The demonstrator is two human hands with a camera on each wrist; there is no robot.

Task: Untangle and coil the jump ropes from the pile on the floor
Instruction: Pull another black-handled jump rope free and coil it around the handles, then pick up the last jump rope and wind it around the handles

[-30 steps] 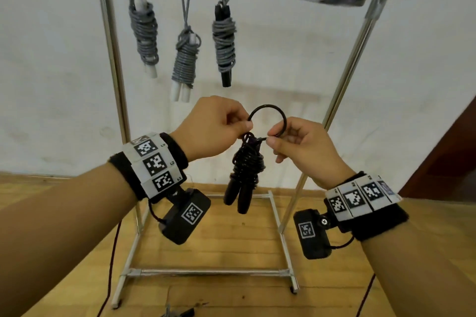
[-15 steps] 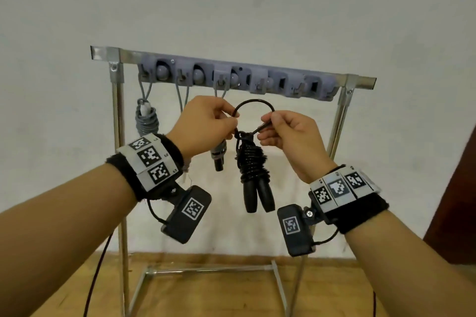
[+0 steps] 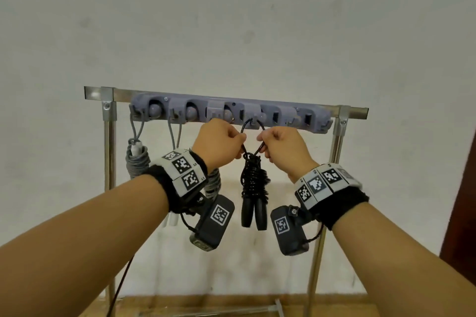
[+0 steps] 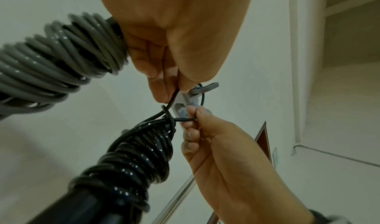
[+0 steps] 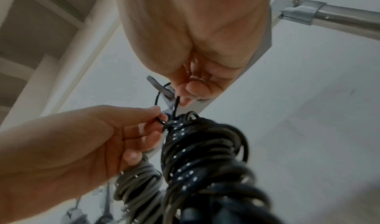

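A black jump rope, coiled into a tight bundle, hangs with its two black handles pointing down. Its top loop sits around a grey hook on the rack's hook rail. My left hand pinches the left side of the loop just above the bundle. My right hand pinches the right side, seen close in the right wrist view. The loop's cord runs over the hook.
Grey coiled ropes hang from hooks at the left of the rail, one partly behind my left wrist and close to the hand. The metal rack posts stand before a white wall. Free hooks lie to the right.
Both hands have lifted the black bundle up to the hook rail, and its loop now sits at a hook. My head view has tilted upward, off the floor.
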